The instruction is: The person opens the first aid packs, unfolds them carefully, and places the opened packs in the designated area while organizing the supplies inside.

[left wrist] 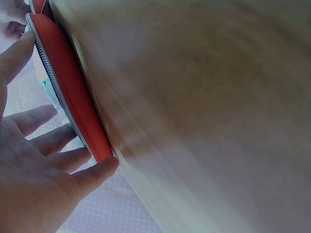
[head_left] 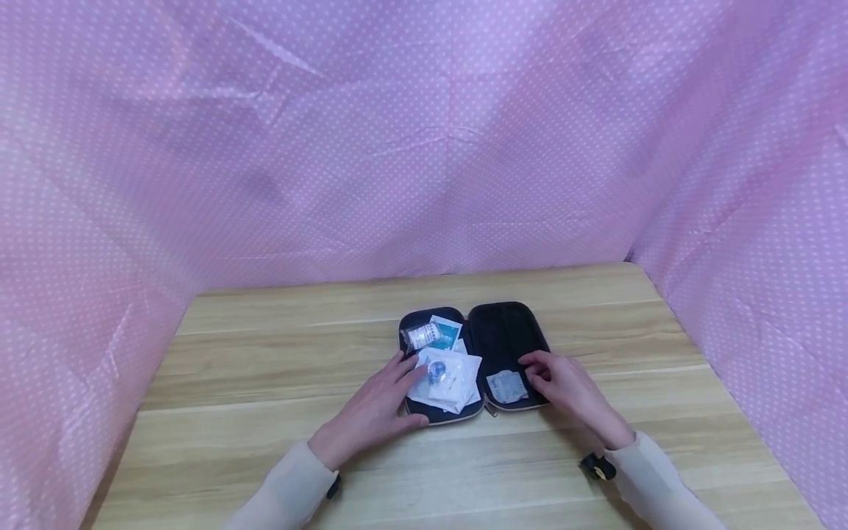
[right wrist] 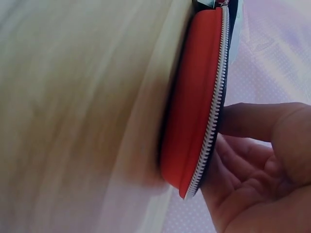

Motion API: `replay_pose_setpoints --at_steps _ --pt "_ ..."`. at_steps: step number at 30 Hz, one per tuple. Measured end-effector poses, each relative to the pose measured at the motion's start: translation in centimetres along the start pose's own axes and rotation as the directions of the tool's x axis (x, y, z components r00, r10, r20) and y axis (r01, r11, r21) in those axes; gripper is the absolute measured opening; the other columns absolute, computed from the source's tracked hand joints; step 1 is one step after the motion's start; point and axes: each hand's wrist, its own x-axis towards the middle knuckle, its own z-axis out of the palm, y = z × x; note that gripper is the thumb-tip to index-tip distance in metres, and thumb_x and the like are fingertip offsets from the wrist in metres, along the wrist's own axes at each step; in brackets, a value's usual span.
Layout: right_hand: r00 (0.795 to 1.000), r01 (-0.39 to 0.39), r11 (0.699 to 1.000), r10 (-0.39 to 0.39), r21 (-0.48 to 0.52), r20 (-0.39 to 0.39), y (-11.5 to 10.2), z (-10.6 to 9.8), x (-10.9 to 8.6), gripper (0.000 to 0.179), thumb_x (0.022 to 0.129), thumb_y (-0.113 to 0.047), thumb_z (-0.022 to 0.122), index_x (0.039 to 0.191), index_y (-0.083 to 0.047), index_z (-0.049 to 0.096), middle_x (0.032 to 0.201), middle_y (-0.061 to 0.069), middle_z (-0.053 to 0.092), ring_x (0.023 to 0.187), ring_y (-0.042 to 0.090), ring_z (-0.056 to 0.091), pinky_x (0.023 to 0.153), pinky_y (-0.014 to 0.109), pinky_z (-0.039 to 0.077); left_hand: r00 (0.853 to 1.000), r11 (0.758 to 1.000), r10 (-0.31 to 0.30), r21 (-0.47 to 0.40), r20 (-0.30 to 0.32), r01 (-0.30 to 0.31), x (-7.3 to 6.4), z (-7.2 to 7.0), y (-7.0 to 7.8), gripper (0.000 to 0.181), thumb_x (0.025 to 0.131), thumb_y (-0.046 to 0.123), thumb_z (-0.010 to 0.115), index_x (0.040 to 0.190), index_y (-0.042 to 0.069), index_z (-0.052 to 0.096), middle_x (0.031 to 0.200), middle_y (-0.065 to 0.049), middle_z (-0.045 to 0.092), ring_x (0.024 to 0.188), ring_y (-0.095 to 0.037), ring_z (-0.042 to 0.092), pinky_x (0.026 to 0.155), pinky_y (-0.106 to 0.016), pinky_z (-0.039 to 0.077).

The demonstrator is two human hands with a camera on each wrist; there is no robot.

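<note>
An unfolded zip case (head_left: 492, 335), black inside with a red shell, lies on the table. Stacked white packets (head_left: 464, 379) fill the near part of its left half, a clear-wrapped item with a blue round mark (head_left: 436, 372) on top. Behind them are a teal packet (head_left: 447, 333) and a white printed roll (head_left: 424, 336). My left hand (head_left: 374, 405) rests spread along the left half's edge, fingers over the packets. My right hand (head_left: 568, 386) reaches into the right half with bent fingers, fingertips beside a small white packet (head_left: 506, 387). The rim hides those fingertips in the right wrist view; I cannot tell whether they pinch anything.
The wood-grain table (head_left: 265, 368) extends around the case on all sides. Pink dotted cloth (head_left: 424, 147) hangs behind the table and along both sides. A zipper pull (head_left: 491, 410) sticks out at the near end of the case's hinge.
</note>
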Motion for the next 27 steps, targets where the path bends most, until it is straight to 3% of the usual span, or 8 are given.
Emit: replay_pose_setpoints --at_steps 7,12,16,18,23,27 --pt "1.0 -0.01 0.999 0.01 0.041 0.017 -0.2 -0.2 -0.2 0.024 0.096 -0.001 0.063 0.119 -0.003 0.072 0.095 0.004 0.074 0.068 0.011 0.055 0.059 0.025 0.045 1.0 1.0 -0.019 0.001 0.02 0.019 0.1 -0.1 0.2 0.085 0.091 0.053 0.076 0.159 0.016 0.042 0.169 -0.008 0.029 0.157 -0.032 0.017 0.121 -0.057 0.03" --pt "1.0 0.016 0.999 -0.017 -0.043 -0.01 -0.5 -0.4 -0.5 0.024 0.097 -0.006 0.065 0.12 -0.003 0.071 0.086 0.0 0.068 0.064 0.011 0.052 0.056 0.026 0.043 1.0 1.0 -0.018 -0.003 0.017 0.018 0.1 -0.1 0.1 0.085 0.091 0.052 0.076 0.16 0.016 0.041 0.169 -0.008 0.029 0.157 -0.032 0.018 0.122 -0.056 0.029" --pt "0.993 0.073 0.99 -0.084 -0.124 -0.081 -0.7 -0.5 -0.6 0.022 0.096 -0.008 0.068 0.117 -0.003 0.072 0.089 0.001 0.064 0.071 0.013 0.054 0.063 0.031 0.047 1.0 1.0 -0.014 -0.004 0.011 0.014 0.1 -0.1 0.1 0.087 0.091 0.052 0.076 0.16 0.015 0.04 0.169 -0.009 0.029 0.157 -0.033 0.019 0.121 -0.057 0.029" --pt "0.989 0.087 0.987 -0.102 -0.136 -0.109 -0.9 -0.5 -0.7 0.022 0.096 -0.008 0.068 0.117 -0.003 0.073 0.098 0.004 0.067 0.079 0.016 0.059 0.07 0.036 0.051 1.0 1.0 -0.012 -0.001 0.006 0.012 0.1 -0.2 0.1 0.086 0.091 0.052 0.076 0.16 0.014 0.04 0.168 -0.009 0.03 0.157 -0.033 0.02 0.121 -0.057 0.029" --pt "0.981 0.114 0.988 -0.128 -0.1 -0.145 -1.3 -0.3 -0.5 0.022 0.097 -0.01 0.069 0.119 -0.005 0.073 0.116 0.012 0.07 0.104 0.031 0.068 0.088 0.053 0.056 0.999 0.999 0.022 0.026 -0.039 -0.021 0.0 -0.4 0.0 0.079 0.095 0.052 0.072 0.158 0.014 0.044 0.167 -0.009 0.033 0.155 -0.034 0.026 0.121 -0.055 0.03" --pt "0.971 0.172 0.984 -0.179 -0.056 -0.156 -1.7 0.1 -0.2 0.021 0.098 -0.009 0.069 0.118 -0.006 0.074 0.121 0.013 0.07 0.111 0.034 0.067 0.094 0.056 0.055 0.996 0.998 0.043 0.046 -0.074 -0.04 0.1 -0.4 0.1 0.074 0.097 0.049 0.07 0.156 0.014 0.047 0.165 -0.009 0.036 0.153 -0.034 0.03 0.122 -0.053 0.031"
